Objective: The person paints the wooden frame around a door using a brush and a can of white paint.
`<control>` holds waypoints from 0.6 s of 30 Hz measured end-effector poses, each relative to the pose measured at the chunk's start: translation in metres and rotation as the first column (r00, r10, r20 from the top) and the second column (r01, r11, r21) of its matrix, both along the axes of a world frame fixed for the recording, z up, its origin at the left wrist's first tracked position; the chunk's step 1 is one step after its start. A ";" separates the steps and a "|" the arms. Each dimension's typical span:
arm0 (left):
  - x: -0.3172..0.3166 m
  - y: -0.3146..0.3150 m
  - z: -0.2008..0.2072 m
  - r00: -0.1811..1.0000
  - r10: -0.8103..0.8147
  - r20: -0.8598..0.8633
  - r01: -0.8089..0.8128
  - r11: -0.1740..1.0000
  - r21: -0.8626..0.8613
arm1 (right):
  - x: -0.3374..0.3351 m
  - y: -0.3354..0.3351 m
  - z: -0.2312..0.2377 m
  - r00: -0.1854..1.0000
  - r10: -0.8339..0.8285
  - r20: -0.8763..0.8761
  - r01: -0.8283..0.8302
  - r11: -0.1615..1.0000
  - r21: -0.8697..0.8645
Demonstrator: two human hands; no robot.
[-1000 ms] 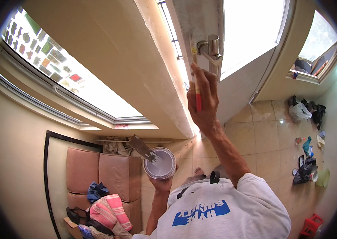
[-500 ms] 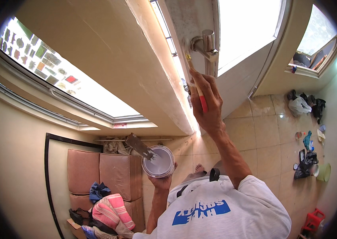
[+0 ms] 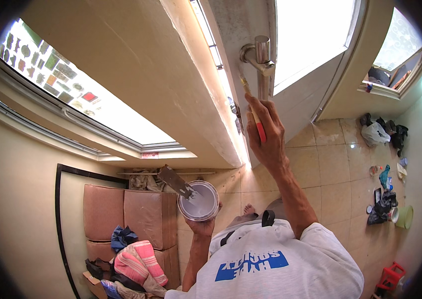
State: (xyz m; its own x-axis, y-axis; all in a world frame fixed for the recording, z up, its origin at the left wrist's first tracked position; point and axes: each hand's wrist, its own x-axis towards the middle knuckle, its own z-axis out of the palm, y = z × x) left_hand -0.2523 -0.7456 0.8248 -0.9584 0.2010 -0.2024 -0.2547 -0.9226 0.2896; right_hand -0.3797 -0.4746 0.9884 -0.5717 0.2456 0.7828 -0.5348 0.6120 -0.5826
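Red-handled brush [image 3: 260, 131] in right hand [image 3: 270, 144] (near lever [image 3: 263, 66]).

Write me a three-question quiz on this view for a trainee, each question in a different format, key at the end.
1. Multiple choice: which hand holds the brush? a) left; b) right; c) both.
2. Short answer: which is nearer the tip of the brush, the tub or the door handle?
3. True or false: the tub is standing on the floor.

Key
1. b: the right hand holds it.
2. The door handle.
3. False: the left hand holds the tub.
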 end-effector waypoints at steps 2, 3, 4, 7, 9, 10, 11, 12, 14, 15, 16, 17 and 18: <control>0.000 0.001 0.001 1.000 0.002 -0.001 -0.002 1.000 0.014 | 0.000 -0.003 -0.002 1.000 -0.024 0.004 0.024 1.000 -0.005; 0.000 0.000 0.001 1.000 0.000 0.003 0.000 1.000 0.008 | 0.000 -0.004 -0.002 0.999 -0.034 0.011 0.034 0.999 -0.011; 0.000 -0.001 0.001 1.000 -0.003 0.006 0.003 1.000 0.002 | 0.000 -0.006 -0.001 0.999 -0.044 0.017 0.044 0.999 -0.018; 0.000 -0.001 0.001 1.000 -0.009 -0.024 0.009 1.000 -0.005 | 0.002 -0.014 0.003 0.993 -0.072 0.099 0.081 0.993 -0.089; 0.000 -0.002 0.000 0.999 -0.013 -0.037 0.012 1.000 -0.002 | 0.001 -0.017 0.006 0.992 -0.077 0.101 0.088 0.990 -0.106; -0.001 -0.003 -0.001 0.999 -0.012 -0.032 0.012 1.000 0.001 | 0.002 -0.019 0.006 0.992 -0.077 0.103 0.089 0.989 -0.115; -0.001 -0.004 -0.002 1.000 -0.011 -0.027 0.011 1.000 0.005 | 0.004 -0.020 0.007 0.991 -0.078 0.111 0.091 0.989 -0.116; 0.000 -0.004 -0.003 1.000 -0.004 -0.023 0.004 1.000 0.004 | 0.007 -0.021 0.008 0.990 -0.079 0.120 0.093 0.989 -0.117; 0.001 -0.003 -0.001 1.000 0.008 -0.020 -0.008 1.000 0.004 | 0.011 -0.021 0.008 0.991 -0.091 0.103 0.102 0.989 -0.110; 0.001 -0.003 -0.003 1.000 0.006 -0.027 -0.006 1.000 0.007 | 0.011 -0.021 0.006 0.992 -0.101 0.079 0.109 0.989 -0.103; 0.001 -0.004 -0.004 1.000 -0.001 -0.031 0.001 1.000 0.009 | 0.012 -0.021 0.005 0.992 -0.115 0.058 0.120 0.988 -0.098; 0.001 -0.005 -0.006 0.999 -0.007 -0.036 0.008 1.000 0.011 | 0.010 -0.022 0.006 0.991 -0.117 0.067 0.125 0.986 -0.114; 0.002 -0.005 -0.006 1.000 -0.003 -0.025 0.004 1.000 0.015 | 0.008 -0.025 0.008 0.990 -0.119 0.076 0.129 0.983 -0.130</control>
